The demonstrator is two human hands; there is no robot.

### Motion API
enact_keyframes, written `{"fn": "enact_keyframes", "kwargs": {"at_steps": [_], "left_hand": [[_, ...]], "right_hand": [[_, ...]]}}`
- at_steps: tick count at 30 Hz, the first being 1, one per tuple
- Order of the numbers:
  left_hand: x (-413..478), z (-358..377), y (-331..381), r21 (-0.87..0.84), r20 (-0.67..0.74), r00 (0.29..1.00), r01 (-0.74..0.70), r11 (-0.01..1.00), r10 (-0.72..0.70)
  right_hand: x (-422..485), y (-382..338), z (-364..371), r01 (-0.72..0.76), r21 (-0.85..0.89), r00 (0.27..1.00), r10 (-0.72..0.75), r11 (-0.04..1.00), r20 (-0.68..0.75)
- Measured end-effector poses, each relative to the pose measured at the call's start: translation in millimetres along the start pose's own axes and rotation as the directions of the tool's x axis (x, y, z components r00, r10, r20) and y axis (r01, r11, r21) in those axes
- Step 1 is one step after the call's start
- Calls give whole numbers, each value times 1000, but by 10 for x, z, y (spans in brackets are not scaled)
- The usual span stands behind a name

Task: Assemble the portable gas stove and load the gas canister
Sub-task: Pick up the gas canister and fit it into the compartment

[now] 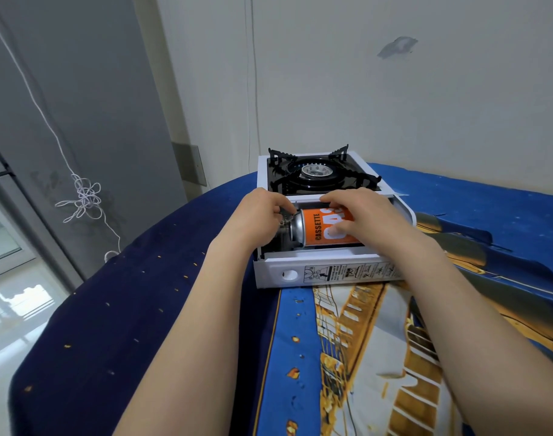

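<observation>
While the orange cylindrical metal gas canister (319, 229) lay on its side in the open compartment of the white box-shaped metal portable stove (325, 272), nozzle end to the L, the right hand (363, 215) curled over its body w/ thumb on the label. The left hand (262, 212) pinched the silver metal fitting (284, 218) at the nozzle. Stove sat on a blue printed cloth (300, 341), black pan support (316, 176) on its far half.
</observation>
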State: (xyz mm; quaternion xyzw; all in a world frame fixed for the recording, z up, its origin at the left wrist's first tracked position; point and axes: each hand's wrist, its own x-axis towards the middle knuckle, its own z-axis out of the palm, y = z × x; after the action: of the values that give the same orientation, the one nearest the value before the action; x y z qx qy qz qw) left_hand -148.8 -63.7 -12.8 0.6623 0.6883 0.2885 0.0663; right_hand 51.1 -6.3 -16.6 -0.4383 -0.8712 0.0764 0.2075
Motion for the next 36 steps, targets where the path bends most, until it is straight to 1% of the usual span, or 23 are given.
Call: {"fn": "enact_keyframes", "kwargs": {"at_steps": [2,6,9,23,27,33,36], "left_hand": [[3,6,8,12,5,1000,-8,1000,8],[3,12,7,13,16,1000,-7,1000,7],[5,9,-6,22,12,1000,-13,1000,13],[3,3,17,35,27,1000,-7,999,6],[3,10,19,33,29,1000,-6,999,5],[19,18,-4,39,24,1000,-11,999,10],[30,30,-19,35,27,1000,-7,999,6]], "right_hand": [[-10,2,-13,-8,3,1000,8,1000,2],[-5,-21,-28,10,-113,1000,-10,993,2],[4,-43,-9,13,-154,1000,-13,988,6],[10,7,8,-1,-37,1000,1,999,10],[17,11,14,5,-32,1000,-5,999,23],[24,-20,36,6,-46,1000,-6,999,-5],[23,5,56,-1,-10,1000,0,1000,-17]]}}
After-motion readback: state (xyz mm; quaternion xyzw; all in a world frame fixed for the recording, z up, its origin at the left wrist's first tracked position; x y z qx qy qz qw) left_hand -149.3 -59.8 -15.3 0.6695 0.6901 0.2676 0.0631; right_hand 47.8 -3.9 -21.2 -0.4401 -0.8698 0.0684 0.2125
